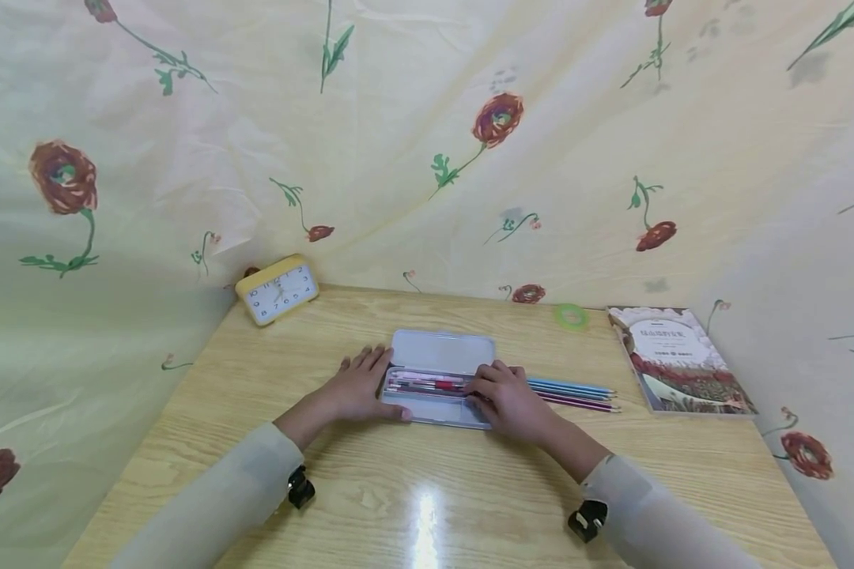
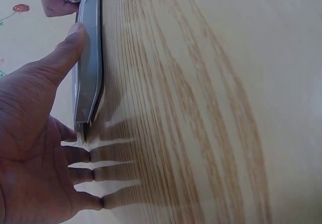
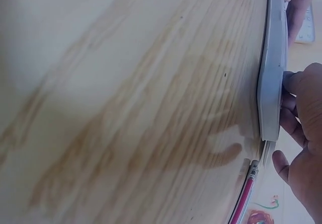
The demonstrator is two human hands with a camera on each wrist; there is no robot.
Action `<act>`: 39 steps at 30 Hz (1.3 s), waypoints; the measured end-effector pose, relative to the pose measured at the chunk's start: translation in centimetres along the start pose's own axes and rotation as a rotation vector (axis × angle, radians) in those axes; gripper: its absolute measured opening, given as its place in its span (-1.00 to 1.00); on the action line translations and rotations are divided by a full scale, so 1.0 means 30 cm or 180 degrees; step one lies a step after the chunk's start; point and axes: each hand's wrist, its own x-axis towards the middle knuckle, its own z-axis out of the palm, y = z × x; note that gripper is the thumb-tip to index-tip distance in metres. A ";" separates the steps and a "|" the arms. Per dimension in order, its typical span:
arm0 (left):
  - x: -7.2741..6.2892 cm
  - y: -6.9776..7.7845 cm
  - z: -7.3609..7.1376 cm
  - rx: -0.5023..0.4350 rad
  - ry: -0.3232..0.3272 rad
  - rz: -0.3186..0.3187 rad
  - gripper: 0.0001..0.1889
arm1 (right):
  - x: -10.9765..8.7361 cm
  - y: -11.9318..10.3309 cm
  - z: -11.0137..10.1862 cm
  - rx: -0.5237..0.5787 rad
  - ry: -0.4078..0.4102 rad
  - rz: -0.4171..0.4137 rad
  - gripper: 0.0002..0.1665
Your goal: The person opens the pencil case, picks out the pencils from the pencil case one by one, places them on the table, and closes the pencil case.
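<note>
A pale pencil case (image 1: 427,409) lies on the table with its lid (image 1: 441,352) folded back. Several pens (image 1: 430,385), one with a red part, lie in its long compartment. At the case's left end is my left hand (image 1: 359,387), fingers straight and spread on the tabletop. Its thumb rests against the front wall of the case (image 2: 90,68). My right hand (image 1: 512,401) reaches over the right end, with bent fingers dipping inside the rim (image 3: 283,73). I cannot tell whether those fingertips pinch a pen.
Several blue and dark red pencils (image 1: 572,389) lie right of the case, beside my right hand. Behind them is a green tape roll (image 1: 559,318). A book (image 1: 683,371) lies at the far right, and a yellow clock (image 1: 279,292) stands at the back left, before the flowered cloth (image 1: 398,158).
</note>
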 end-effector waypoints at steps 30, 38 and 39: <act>-0.004 0.005 0.000 0.0015 0.0003 0.0008 0.38 | 0.122 -0.133 0.028 -0.0170 -0.0028 -0.0084 -0.88; -0.004 0.002 0.002 0.0023 0.0017 0.0010 0.37 | 0.161 -0.178 0.037 -0.0247 -0.0057 0.0055 -0.85; -0.004 0.001 0.003 0.0024 0.0015 0.0011 0.37 | 0.163 -0.180 0.038 -0.0247 -0.0064 0.0078 -0.85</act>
